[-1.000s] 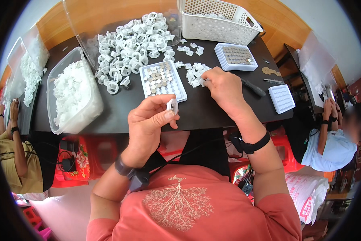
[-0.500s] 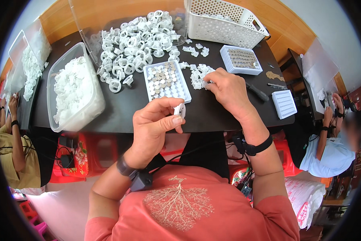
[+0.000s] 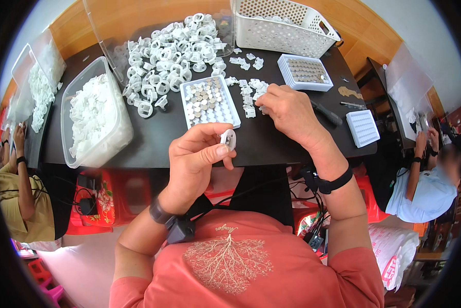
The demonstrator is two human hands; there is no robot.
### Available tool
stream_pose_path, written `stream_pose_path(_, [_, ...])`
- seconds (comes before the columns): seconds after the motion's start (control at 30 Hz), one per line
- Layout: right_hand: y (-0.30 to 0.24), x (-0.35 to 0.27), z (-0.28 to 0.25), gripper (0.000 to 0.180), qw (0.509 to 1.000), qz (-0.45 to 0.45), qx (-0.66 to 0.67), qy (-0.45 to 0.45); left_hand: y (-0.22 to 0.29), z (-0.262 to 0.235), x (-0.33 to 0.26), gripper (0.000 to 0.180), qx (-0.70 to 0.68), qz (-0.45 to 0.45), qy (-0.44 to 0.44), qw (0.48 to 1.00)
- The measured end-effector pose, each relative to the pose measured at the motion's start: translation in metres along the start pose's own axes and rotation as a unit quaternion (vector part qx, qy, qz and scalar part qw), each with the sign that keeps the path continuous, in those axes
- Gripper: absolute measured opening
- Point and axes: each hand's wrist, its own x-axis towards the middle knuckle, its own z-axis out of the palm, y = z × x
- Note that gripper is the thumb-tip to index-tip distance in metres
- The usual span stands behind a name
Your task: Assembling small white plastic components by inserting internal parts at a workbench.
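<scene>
**At the dark table (image 3: 264, 146), a white ring fitting (image 3: 229, 139) sits in a fingertip pinch**

Above the table's near edge, the person's left hand (image 3: 189, 156) grips the fitting between thumb and forefinger, just in front of the disc tray (image 3: 232, 116). Farther right, the right hand (image 3: 292, 113) reaches down to the small white clips (image 3: 247, 97), fingertips drawn together; whether they pinch a clip, I can't tell.

To my eye, the fitting could slip, since only thumb and finger hold it by its edge. A careless bump from the left knuckles could spill loose metal discs (image 3: 208, 102) off the tray. The screwdriver (image 3: 327, 113) lies just beside the right hand, so a wide swing might knock it.

Counting up: one fitting in hand, one disc tray, one screwdriver, one perforated basket (image 3: 282, 38), one clear tub (image 3: 122, 114), one stack of trays (image 3: 306, 87) and one small pale tray (image 3: 363, 129) to its right. The discs, the clips and the heaped ring fittings (image 3: 174, 56) overlap too much to number. Two co-workers show, one in tan (image 3: 22, 205), one in light blue (image 3: 420, 192).
</scene>
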Motion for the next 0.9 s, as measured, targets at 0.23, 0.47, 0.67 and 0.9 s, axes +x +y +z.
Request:
stream_pose_path(0.23, [0.003,0.003,-0.002,0.011,0.999,-0.008,0.011,-0.041,-0.001,0.002,0.000,0.035,0.005,0.009,-0.005,1.000])
stream_pose_path(0.47, [-0.025,-0.001,-0.019,0.010,0.944,0.130,0.301,0.037,-0.001,0.000,0.001,0.038,-0.020,-0.004,-0.005,1.000])
stream_pose_path(0.67, [-0.075,-0.001,-0.027,0.011,0.745,0.247,0.615,0.077,0.000,-0.001,0.007,0.043,-0.075,-0.052,-0.007,0.996])
stream_pose_path(0.9, [-0.089,0.001,-0.008,0.007,0.734,0.219,0.632,0.119,-0.003,-0.007,0.010,0.038,-0.129,-0.050,-0.024,0.990])
